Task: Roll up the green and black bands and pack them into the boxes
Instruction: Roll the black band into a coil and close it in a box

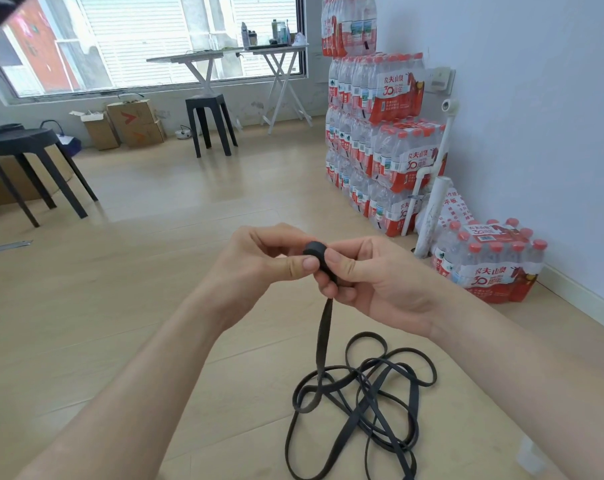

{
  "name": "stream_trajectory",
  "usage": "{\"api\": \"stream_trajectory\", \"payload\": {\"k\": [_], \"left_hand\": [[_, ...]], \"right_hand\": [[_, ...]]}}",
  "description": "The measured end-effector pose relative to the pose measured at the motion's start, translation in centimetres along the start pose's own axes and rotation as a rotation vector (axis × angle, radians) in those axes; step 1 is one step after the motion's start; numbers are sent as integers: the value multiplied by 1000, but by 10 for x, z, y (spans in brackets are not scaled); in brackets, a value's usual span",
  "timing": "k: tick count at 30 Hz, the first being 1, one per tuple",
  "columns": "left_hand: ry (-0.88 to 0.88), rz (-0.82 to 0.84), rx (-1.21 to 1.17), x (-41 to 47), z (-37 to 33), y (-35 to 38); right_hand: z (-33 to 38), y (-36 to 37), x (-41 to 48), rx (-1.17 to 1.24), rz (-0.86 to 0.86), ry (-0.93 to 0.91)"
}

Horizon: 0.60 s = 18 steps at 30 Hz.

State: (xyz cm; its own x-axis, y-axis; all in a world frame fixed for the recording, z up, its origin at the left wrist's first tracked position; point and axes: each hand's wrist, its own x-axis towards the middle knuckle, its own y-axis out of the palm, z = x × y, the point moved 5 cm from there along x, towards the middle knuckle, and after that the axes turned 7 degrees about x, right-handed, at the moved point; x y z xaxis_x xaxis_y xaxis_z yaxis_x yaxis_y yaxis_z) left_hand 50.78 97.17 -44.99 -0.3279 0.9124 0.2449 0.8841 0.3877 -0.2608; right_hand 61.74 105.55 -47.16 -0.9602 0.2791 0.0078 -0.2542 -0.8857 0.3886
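Left grip and right grip both pinch the rolled black band; its tail hangs toward 6 o'clock

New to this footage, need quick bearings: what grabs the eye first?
Centre frame, the left hand and right hand pinch a small rolled coil of black band, its loose tail dropping into a tangle on the surface below. Red-labelled water bottle packs stack high against the right wall.

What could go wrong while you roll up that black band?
The small roll is only pinched between the left hand and right hand; it might slip and spring open. The loose band lies below in crossed loops, so it may knot or twist as it feeds.
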Motion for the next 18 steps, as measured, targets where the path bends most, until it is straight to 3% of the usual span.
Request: {"api": "stream_trajectory", "payload": {"k": [7, 14, 18], "left_hand": [[60, -112, 366, 0, -17, -11], [75, -124, 498, -1, -20, -9], [169, -127, 725, 0, -26, -5]], "right_hand": [[6, -6, -3, -266, -61, 115], [5, -8, 0, -293, -147, 89], [3, -8, 0, -345, -195, 78]]}}
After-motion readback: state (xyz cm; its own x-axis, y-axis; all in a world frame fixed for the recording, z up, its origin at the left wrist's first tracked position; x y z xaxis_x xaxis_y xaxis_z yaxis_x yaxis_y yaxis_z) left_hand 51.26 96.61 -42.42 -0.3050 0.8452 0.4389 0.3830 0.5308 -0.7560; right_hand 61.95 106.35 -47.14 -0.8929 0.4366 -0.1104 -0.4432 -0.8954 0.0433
